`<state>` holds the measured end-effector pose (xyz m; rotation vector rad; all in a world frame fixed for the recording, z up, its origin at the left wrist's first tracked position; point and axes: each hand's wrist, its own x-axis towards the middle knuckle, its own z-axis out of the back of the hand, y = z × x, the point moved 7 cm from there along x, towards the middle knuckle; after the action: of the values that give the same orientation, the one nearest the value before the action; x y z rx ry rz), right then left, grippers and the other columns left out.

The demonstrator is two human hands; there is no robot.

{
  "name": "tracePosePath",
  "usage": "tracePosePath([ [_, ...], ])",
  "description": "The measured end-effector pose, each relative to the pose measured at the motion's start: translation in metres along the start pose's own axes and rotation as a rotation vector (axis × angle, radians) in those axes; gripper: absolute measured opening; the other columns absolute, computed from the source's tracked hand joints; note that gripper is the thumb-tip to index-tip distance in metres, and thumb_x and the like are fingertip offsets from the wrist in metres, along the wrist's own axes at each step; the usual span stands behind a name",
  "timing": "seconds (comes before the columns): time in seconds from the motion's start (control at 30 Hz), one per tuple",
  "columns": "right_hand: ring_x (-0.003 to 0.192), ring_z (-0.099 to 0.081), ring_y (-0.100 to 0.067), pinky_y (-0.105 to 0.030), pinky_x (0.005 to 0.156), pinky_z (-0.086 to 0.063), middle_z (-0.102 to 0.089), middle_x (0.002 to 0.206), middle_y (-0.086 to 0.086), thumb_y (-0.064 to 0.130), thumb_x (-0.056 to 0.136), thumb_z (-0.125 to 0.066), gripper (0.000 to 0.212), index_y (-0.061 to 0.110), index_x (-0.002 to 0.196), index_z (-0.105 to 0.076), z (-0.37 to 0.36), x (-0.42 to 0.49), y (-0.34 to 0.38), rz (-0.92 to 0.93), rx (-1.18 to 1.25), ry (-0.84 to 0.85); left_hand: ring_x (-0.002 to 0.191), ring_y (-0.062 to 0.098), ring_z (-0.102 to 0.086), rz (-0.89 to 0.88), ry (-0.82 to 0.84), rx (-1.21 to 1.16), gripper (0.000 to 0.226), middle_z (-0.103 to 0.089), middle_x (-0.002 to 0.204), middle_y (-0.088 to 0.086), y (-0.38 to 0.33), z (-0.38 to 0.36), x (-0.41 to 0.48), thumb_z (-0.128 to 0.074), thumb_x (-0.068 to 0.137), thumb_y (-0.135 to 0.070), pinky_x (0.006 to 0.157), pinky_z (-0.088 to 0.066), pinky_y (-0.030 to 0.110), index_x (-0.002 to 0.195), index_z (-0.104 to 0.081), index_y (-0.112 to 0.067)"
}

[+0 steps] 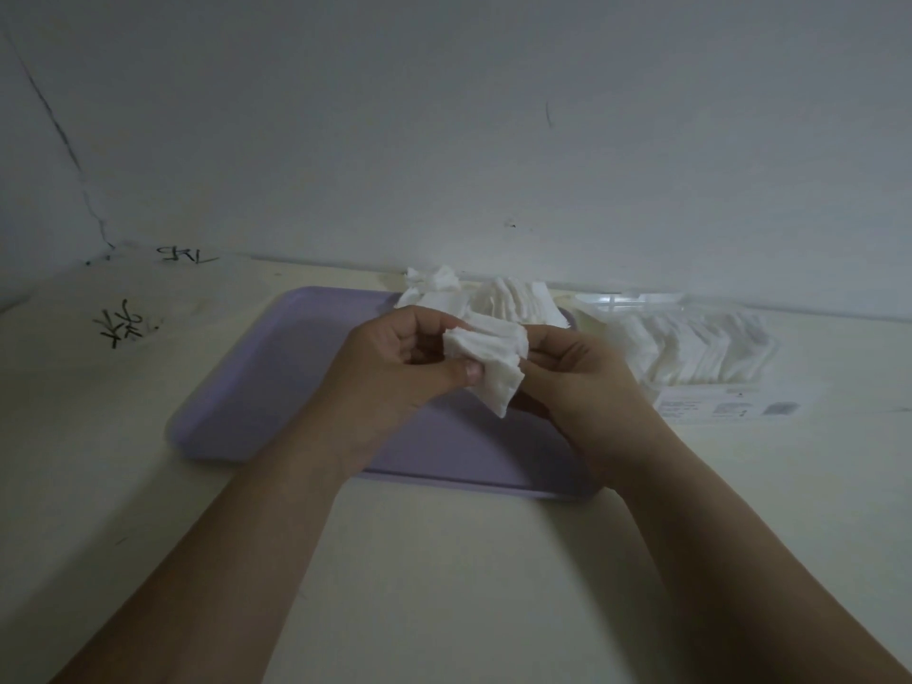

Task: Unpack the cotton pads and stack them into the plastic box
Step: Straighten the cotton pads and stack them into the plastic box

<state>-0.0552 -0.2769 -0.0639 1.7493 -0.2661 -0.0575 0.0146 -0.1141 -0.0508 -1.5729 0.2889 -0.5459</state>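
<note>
Room's looking pretty dim here, the light is coming off flat and greyish. A plain pale wall (pixel 444 116) is filling the whole top half, with a thin dark crack (pixel 71 150) running down its left side toward the far left corner of the surface (pixel 444 560). That surface is looking cream-coloured, and black marker scribbles (pixel 123 323) are sitting near its far left corner. A small dark streak (pixel 548 113) is showing on the wall further right.

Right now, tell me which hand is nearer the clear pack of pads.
Right. The right hand sits just left of the pack; the left hand is farther left, over the tray, beyond the pads both hands hold.
</note>
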Motion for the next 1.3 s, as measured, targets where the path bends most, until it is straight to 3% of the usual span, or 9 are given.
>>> tracePosePath([
  [0.17, 0.090, -0.074, -0.022, -0.028, 0.077, -0.059, -0.079, 0.102, -0.019, 0.005, 0.096, -0.069, 0.024, -0.001, 0.119, -0.074, -0.003, -0.001, -0.001, 0.000, -0.030, 0.012, 0.089, 0.025, -0.067, 0.003, -0.111, 0.005, 0.050, -0.074, 0.099, 0.015, 0.000, 0.009, 0.001, -0.098, 0.057, -0.018, 0.090, -0.059, 0.044, 0.098, -0.069, -0.017],
  [0.27, 0.089, -0.072, -0.024, -0.027, 0.074, -0.059, -0.077, 0.100, -0.021, -0.003, 0.100, -0.063, 0.021, -0.001, 0.117, -0.075, -0.004, -0.001, 0.000, -0.027, -0.021, 0.022, 0.081, 0.020, -0.063, -0.014, -0.117, 0.068, 0.036, -0.070, 0.085, 0.008, -0.001, 0.007, 0.001, -0.095, 0.068, -0.005, 0.082, -0.057, 0.039, 0.084, -0.066, -0.019],
  [0.4, 0.083, -0.069, -0.023, -0.030, 0.071, -0.057, -0.073, 0.088, -0.013, 0.009, 0.092, -0.065, 0.017, 0.009, 0.096, -0.082, -0.005, -0.002, 0.001, -0.083, 0.069, 0.043, 0.076, 0.011, -0.057, -0.031, -0.134, 0.180, 0.030, -0.067, 0.086, 0.001, -0.001, 0.007, 0.000, -0.097, 0.069, -0.017, 0.076, -0.052, 0.027, 0.090, -0.076, -0.023],
  [0.5, 0.081, -0.065, -0.022, -0.028, 0.068, -0.054, -0.070, 0.087, -0.014, 0.025, 0.095, -0.072, 0.025, 0.002, 0.102, -0.077, -0.005, -0.003, 0.000, -0.069, 0.039, 0.001, 0.070, 0.010, -0.053, -0.071, -0.150, 0.236, 0.027, -0.064, 0.082, -0.006, -0.005, 0.006, -0.001, -0.096, 0.071, -0.020, 0.068, -0.048, 0.020, 0.091, -0.078, -0.025],
  [0.77, 0.085, -0.071, -0.024, -0.030, 0.068, -0.058, -0.074, 0.096, -0.018, 0.011, 0.102, -0.062, 0.020, -0.005, 0.108, -0.072, -0.002, -0.005, -0.005, -0.114, 0.131, -0.107, 0.059, 0.006, -0.048, -0.158, -0.115, 0.328, 0.015, -0.060, 0.072, -0.012, -0.013, -0.004, -0.005, -0.088, 0.081, -0.015, 0.057, -0.042, 0.015, 0.081, -0.074, -0.019],
  [0.87, 0.088, -0.072, -0.027, -0.033, 0.072, -0.060, -0.075, 0.097, -0.018, 0.011, 0.103, -0.061, 0.017, -0.001, 0.106, -0.073, 0.002, -0.004, -0.006, -0.118, 0.139, -0.153, 0.055, 0.002, -0.048, -0.149, -0.129, 0.339, 0.014, -0.058, 0.070, -0.013, -0.013, -0.003, -0.006, -0.086, 0.083, -0.016, 0.057, -0.041, 0.013, 0.083, -0.072, -0.018],
  [1.0, 0.095, -0.067, -0.035, -0.043, 0.086, -0.055, -0.071, 0.102, -0.025, 0.012, 0.098, -0.067, 0.027, -0.012, 0.111, -0.068, 0.003, -0.002, -0.008, -0.127, 0.112, -0.165, 0.060, 0.012, -0.052, -0.121, -0.139, 0.328, 0.014, -0.069, 0.074, 0.012, -0.011, 0.002, -0.003, -0.084, 0.085, -0.021, 0.061, -0.046, 0.024, 0.082, -0.070, -0.020],
  [1.1, 0.097, -0.064, -0.035, -0.049, 0.090, -0.049, -0.070, 0.102, -0.025, 0.020, 0.091, -0.070, 0.026, -0.002, 0.104, -0.075, 0.000, -0.002, -0.007, -0.111, 0.075, -0.127, 0.063, 0.012, -0.056, -0.108, -0.144, 0.312, 0.015, -0.072, 0.083, 0.015, -0.008, 0.003, -0.001, -0.084, 0.085, -0.021, 0.065, -0.047, 0.028, 0.081, -0.070, -0.019],
  [1.3, 0.094, -0.074, -0.016, -0.035, 0.087, -0.059, -0.080, 0.098, -0.003, 0.019, 0.075, -0.082, 0.037, 0.014, 0.110, -0.072, -0.007, -0.004, 0.001, 0.031, -0.166, -0.038, 0.074, 0.017, -0.065, -0.077, -0.175, 0.293, 0.024, -0.075, 0.088, 0.001, -0.003, 0.008, 0.002, -0.090, 0.077, -0.025, 0.075, -0.057, 0.033, 0.094, -0.073, -0.025],
])
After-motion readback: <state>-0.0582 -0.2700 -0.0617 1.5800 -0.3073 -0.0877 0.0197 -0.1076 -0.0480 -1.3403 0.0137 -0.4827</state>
